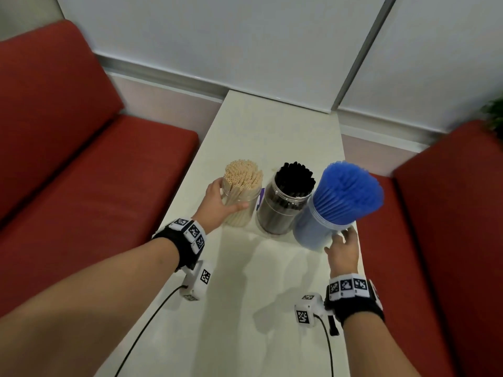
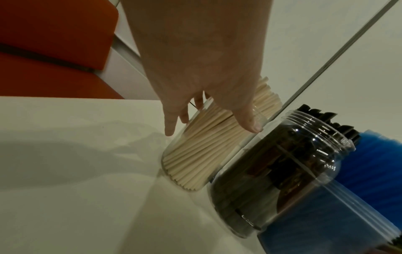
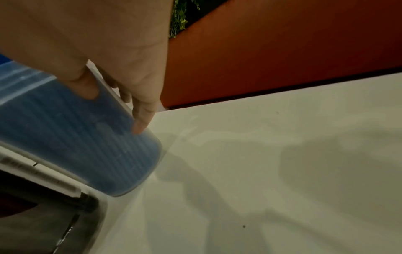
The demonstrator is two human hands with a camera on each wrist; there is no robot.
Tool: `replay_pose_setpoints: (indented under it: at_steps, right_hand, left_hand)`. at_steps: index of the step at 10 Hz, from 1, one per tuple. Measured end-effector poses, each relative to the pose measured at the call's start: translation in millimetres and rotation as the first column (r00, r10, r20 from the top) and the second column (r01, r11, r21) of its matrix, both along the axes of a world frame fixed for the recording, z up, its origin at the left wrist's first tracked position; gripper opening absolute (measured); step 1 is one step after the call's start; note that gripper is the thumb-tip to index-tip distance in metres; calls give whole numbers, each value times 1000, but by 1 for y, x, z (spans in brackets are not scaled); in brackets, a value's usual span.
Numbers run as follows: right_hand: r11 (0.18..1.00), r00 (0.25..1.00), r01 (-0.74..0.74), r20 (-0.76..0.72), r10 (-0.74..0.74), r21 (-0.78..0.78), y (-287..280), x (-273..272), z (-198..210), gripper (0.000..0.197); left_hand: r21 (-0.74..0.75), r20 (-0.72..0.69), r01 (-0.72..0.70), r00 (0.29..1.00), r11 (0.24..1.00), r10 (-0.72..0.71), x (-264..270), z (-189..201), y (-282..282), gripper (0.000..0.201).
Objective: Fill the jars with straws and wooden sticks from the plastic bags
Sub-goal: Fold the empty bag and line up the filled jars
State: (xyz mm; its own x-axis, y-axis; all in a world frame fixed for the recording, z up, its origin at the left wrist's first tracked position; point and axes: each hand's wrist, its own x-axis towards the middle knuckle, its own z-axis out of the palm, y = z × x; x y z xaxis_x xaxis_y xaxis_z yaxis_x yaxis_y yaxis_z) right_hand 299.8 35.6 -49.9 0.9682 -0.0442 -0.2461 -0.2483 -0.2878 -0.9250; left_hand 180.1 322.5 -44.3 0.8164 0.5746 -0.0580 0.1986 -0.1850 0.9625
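Three clear jars stand in a row on the white table [image 1: 272, 131]. The left jar [image 1: 241, 210] [image 2: 200, 154] is packed with beige straws or sticks. My left hand [image 1: 230, 195] [image 2: 211, 123] grips it, thumb on the near side and fingers round the far left. The middle jar [image 1: 283, 210] [image 2: 272, 171] holds black straws and nothing touches it. The right jar [image 1: 318, 229] [image 3: 76, 137] is full of blue straws that fan out above its rim. My right hand [image 1: 340, 240] [image 3: 115, 113] holds its lower right side, thumb in front and fingers behind. No plastic bags are in view.
Red cushioned benches [image 1: 95, 186] [image 1: 449, 227] run along both long sides of the narrow table. A pale wall [image 1: 245, 50] closes the far end. A green plant [image 1: 492, 115] shows at the far right. Thin black cables [image 1: 147, 322] trail from my wrists over the near tabletop.
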Motion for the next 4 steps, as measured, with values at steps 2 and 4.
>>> replay_pose_setpoints:
  at_steps: [2, 4]
  right_hand:
    - [996, 996, -88, -1, 88, -33, -3, 4, -1, 54]
    - [985, 968, -165, -200, 150, -60, -47, 12, 20, 62]
  left_hand:
    - [-32, -1, 42, 999, 999, -43, 1, 0, 0, 61]
    - [-96, -188, 14, 982, 995, -32, -30, 4, 11, 119]
